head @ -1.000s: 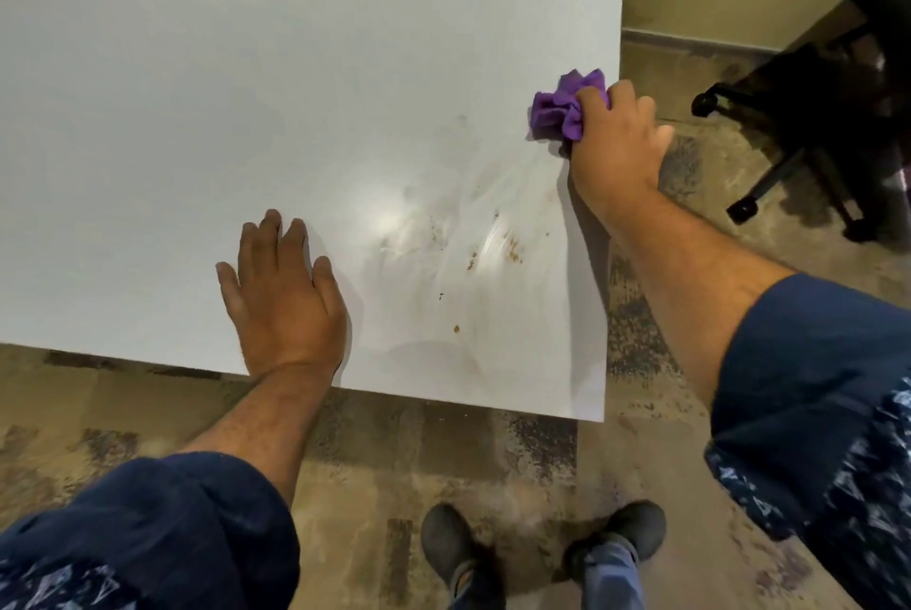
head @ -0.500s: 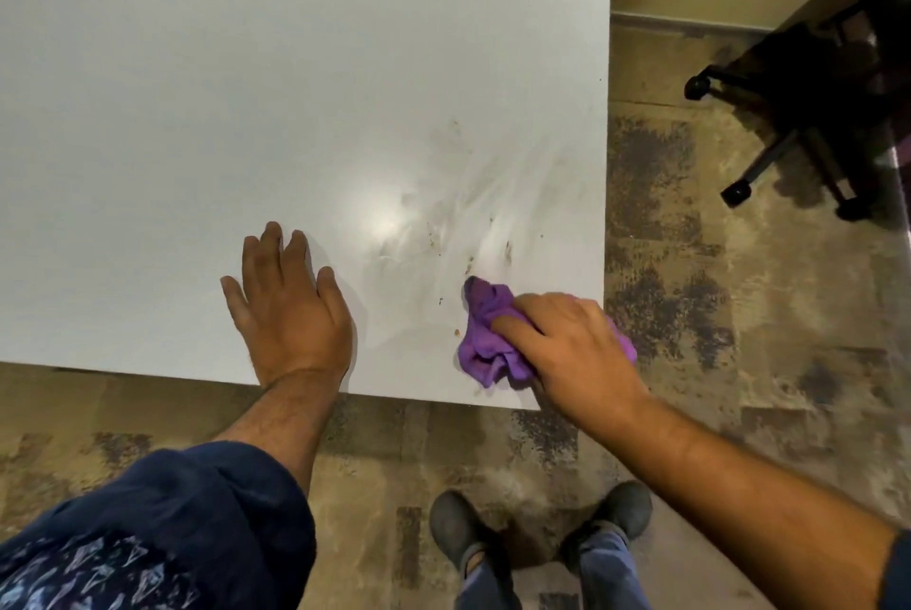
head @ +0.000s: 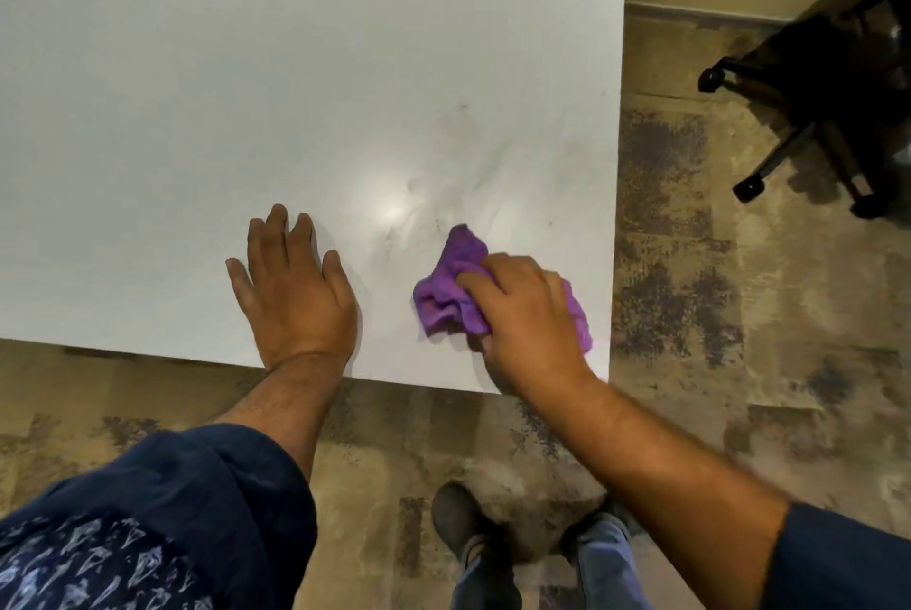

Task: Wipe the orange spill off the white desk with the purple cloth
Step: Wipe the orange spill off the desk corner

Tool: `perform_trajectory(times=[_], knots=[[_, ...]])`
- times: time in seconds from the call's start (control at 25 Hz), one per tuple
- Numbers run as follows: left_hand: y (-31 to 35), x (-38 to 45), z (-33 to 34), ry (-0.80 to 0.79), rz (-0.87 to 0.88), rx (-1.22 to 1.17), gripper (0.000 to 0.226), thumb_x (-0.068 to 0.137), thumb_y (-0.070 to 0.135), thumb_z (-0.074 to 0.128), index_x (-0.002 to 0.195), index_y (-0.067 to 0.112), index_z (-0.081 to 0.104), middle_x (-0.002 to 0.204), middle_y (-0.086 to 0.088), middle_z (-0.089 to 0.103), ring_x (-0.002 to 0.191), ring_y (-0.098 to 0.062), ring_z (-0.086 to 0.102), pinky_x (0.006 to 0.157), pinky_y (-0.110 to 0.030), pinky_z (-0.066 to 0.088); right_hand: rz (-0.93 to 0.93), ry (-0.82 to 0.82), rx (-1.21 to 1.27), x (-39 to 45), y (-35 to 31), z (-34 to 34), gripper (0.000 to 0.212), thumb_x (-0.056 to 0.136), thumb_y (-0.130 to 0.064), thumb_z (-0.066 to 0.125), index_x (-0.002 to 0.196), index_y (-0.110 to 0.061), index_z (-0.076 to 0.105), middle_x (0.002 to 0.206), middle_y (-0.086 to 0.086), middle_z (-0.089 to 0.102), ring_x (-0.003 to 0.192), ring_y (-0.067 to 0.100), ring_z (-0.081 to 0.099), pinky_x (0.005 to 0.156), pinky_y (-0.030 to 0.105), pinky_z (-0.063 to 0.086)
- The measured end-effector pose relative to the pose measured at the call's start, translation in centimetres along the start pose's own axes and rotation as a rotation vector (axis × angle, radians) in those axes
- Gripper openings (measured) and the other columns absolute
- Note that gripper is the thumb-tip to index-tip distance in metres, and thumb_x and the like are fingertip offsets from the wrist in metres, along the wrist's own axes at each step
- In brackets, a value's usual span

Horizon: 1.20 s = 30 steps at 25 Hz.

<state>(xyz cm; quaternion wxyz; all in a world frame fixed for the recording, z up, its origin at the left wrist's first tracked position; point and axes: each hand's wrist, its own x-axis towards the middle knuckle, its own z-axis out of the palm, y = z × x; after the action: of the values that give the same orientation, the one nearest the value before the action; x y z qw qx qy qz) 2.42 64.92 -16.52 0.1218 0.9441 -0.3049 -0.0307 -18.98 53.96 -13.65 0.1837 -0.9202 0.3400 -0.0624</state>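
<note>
The white desk [head: 296,67] fills the upper left of the head view, its near right corner in front of me. My right hand [head: 527,313] grips the crumpled purple cloth [head: 451,291] and presses it on the desk near that corner. Faint grey smear marks [head: 473,175] show on the surface beyond the cloth; only a tiny dark fleck of the orange spill [head: 437,227] is visible, and anything under the cloth is hidden. My left hand [head: 293,286] lies flat on the desk, fingers spread, to the left of the cloth and apart from it.
A black wheeled office chair [head: 828,106] stands on the floor to the right of the desk. The desk's right edge [head: 618,166] and front edge [head: 148,355] are close to my hands. My shoes [head: 463,530] are on the mottled floor below.
My right hand swept the cloth from the desk's far right edge down to the near corner, over the orange specks, which no longer show. My left hand stayed in place.
</note>
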Motion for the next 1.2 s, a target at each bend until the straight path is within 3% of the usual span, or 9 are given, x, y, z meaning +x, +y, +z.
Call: perform_trajectory(times=[0.12, 0.24, 0.36, 0.48, 0.56, 0.76, 0.92, 1.04, 1.2], knots=[[0.1, 0.0, -0.1, -0.011, -0.002, 0.011, 0.051, 0.107, 0.028, 0.044, 0.155, 0.013, 0.044, 0.170, -0.008, 0.034, 0.161, -0.028, 0.022, 0.129, -0.058, 0.015, -0.178, -0.058, 0.038, -4.0, -0.4, 1.2, 0.044, 0.088, -0.022, 0.083, 0.129, -0.022, 0.069, 0.121, 0.003, 0.070, 0.109, 0.027, 0.062, 0.086, 0.040, 0.047], [0.3, -0.1, -0.4, -0.017, -0.003, 0.001, 0.052, 0.107, 0.029, 0.042, 0.157, 0.013, 0.042, 0.171, -0.007, 0.032, 0.162, -0.027, 0.020, 0.130, -0.057, 0.012, -0.320, -0.111, -0.066, -1.1, 1.2, -0.1, 0.039, 0.087, -0.035, 0.081, 0.122, -0.031, 0.066, 0.113, -0.003, 0.065, 0.103, 0.024, 0.057, 0.084, 0.041, 0.049], [0.2, -0.2, -0.3, -0.014, -0.014, -0.031, 0.052, 0.108, 0.029, 0.042, 0.158, 0.015, 0.041, 0.172, -0.005, 0.031, 0.162, -0.025, 0.019, 0.131, -0.055, 0.009, -0.131, 0.175, -0.125, 6.2, 4.4, -1.1, 0.019, 0.096, -0.040, 0.071, 0.113, -0.031, 0.071, 0.111, -0.004, 0.064, 0.107, 0.028, 0.059, 0.089, 0.049, 0.051], [0.0, -0.3, -0.1, -0.007, -0.016, -0.040, 0.052, 0.109, 0.030, 0.040, 0.160, 0.017, 0.039, 0.173, -0.004, 0.029, 0.163, -0.023, 0.017, 0.132, -0.053, 0.005, 0.045, 0.196, -0.144, 11.1, 5.4, -0.9, 0.036, 0.091, -0.016, 0.076, 0.126, -0.020, 0.070, 0.122, 0.005, 0.066, 0.116, 0.033, 0.058, 0.095, 0.039, 0.041], [0.0, -0.4, 0.0, -0.010, -0.011, -0.038, 0.053, 0.109, 0.030, 0.039, 0.160, 0.018, 0.038, 0.173, -0.003, 0.027, 0.163, -0.023, 0.016, 0.132, -0.053, 0.005, 0.067, 0.184, -0.038, 9.3, 3.5, -0.1, 0.030, 0.092, -0.015, 0.072, 0.121, -0.018, 0.070, 0.120, 0.002, 0.066, 0.115, 0.028, 0.056, 0.089, 0.029, 0.036], [-0.2, -0.5, -0.1, 0.018, -0.005, -0.038, 0.051, 0.109, 0.029, 0.041, 0.159, 0.017, 0.041, 0.172, -0.004, 0.030, 0.162, -0.024, 0.019, 0.131, -0.054, 0.009, -0.357, -0.090, 0.070, -1.1, 0.5, 0.9, 0.043, 0.089, -0.026, 0.080, 0.130, -0.025, 0.069, 0.128, 0.001, 0.068, 0.116, 0.026, 0.059, 0.095, 0.041, 0.047], [-0.1, -0.5, 0.0, 0.027, -0.003, -0.055, 0.051, 0.109, 0.028, 0.041, 0.158, 0.017, 0.042, 0.172, -0.003, 0.031, 0.163, -0.023, 0.019, 0.132, -0.053, 0.007, -0.585, -0.115, -0.106, 0.5, 3.3, -0.4, 0.034, 0.097, -0.027, 0.073, 0.130, -0.023, 0.071, 0.127, 0.005, 0.071, 0.111, 0.031, 0.065, 0.087, 0.044, 0.051], [-0.4, -0.6, 0.2, 0.040, -0.003, -0.065, 0.051, 0.109, 0.029, 0.041, 0.159, 0.017, 0.042, 0.172, -0.004, 0.032, 0.162, -0.023, 0.020, 0.132, -0.053, 0.007, -0.426, 0.016, -0.233, 5.7, 5.5, -2.1, 0.036, 0.098, -0.041, 0.059, 0.131, -0.031, 0.069, 0.127, -0.002, 0.071, 0.119, 0.029, 0.062, 0.093, 0.043, 0.041], [-0.3, -0.5, 0.5, 0.054, -0.004, -0.082, 0.052, 0.108, 0.030, 0.043, 0.158, 0.017, 0.044, 0.171, -0.004, 0.033, 0.162, -0.023, 0.021, 0.132, -0.053, 0.008, -0.077, 0.134, -0.346, 16.4, 8.7, -3.6, 0.032, 0.106, -0.033, 0.055, 0.135, -0.028, 0.066, 0.131, -0.001, 0.068, 0.130, 0.029, 0.054, 0.099, 0.044, 0.037]])
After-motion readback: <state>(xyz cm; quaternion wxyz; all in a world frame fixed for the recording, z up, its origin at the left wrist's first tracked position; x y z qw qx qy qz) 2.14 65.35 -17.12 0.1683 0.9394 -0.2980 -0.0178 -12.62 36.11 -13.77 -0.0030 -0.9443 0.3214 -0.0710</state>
